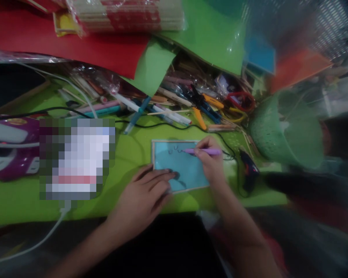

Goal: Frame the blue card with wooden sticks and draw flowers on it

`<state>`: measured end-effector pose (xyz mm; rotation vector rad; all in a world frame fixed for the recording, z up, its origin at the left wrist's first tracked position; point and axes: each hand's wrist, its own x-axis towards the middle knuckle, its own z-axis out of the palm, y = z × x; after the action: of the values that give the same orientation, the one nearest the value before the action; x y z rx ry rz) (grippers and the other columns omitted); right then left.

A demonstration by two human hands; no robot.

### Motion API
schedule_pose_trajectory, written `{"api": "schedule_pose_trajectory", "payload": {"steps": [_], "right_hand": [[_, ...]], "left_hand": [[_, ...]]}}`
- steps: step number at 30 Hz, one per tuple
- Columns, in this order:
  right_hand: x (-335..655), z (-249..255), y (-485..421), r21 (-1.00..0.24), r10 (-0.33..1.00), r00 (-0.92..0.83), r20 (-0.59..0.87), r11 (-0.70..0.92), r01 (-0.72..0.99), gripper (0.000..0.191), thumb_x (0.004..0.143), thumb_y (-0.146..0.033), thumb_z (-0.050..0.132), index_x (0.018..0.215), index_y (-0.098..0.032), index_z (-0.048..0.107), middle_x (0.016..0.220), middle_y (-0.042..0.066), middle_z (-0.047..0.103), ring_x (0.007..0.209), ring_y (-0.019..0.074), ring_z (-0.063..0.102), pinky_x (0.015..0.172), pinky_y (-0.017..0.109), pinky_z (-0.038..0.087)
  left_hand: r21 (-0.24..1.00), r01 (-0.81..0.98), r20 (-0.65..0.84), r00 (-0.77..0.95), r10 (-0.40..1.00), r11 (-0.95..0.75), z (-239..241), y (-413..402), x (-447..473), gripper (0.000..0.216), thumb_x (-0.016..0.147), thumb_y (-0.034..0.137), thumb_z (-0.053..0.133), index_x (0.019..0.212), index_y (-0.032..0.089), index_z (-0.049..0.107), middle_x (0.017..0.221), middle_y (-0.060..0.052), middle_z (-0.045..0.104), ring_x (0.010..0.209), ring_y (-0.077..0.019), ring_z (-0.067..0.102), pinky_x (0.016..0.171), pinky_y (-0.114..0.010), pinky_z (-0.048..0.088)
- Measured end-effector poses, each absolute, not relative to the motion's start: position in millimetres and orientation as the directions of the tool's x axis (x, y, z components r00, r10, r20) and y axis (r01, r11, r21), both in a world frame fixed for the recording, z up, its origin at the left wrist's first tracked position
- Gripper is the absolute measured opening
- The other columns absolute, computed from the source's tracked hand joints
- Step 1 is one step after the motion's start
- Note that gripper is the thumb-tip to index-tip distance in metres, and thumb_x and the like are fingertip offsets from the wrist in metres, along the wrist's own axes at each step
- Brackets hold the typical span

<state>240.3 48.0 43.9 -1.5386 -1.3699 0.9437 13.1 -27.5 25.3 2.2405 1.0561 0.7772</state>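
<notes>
A blue board (188,170) with a pale stick-like edging lies on the green table. Small dark curved pen marks (175,149) show near its top. My right hand (210,158) is closed around a purple pen (211,151), whose tip points left at the marks. Flat across the board's lower left part rests my left hand (149,187), fingers stretched out and holding nothing. A shadow falls on the board beside its fingertips.
Behind the board several pens, sticks and orange-handled tools (204,106) lie heaped together. A green basket (287,131) and a dark glue gun (247,172) are at the right. To the left is a blurred-out phone-like object (81,158) with a white cable (50,235).
</notes>
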Motion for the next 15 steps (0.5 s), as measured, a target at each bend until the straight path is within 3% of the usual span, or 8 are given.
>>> {"api": "schedule_pose_trajectory", "payload": {"steps": [15], "right_hand": [[241.5, 42.8, 48.1, -0.944, 0.99, 0.142, -0.006, -0.053, 0.327, 0.01, 0.072, -0.029, 0.068, 0.07, -0.024, 0.059, 0.066, -0.003, 0.058, 0.066, 0.0162, 0.052, 0.063, 0.031, 0.043]], "left_hand": [[0.667, 0.502, 0.252, 0.544, 0.801, -0.55, 25.8, -26.9, 12.9, 0.012, 0.105, 0.024, 0.053, 0.105, 0.022, 0.065, 0.133, -0.004, 0.076, 0.121, -0.0223, 0.071, 0.117, -0.05, 0.042]]}}
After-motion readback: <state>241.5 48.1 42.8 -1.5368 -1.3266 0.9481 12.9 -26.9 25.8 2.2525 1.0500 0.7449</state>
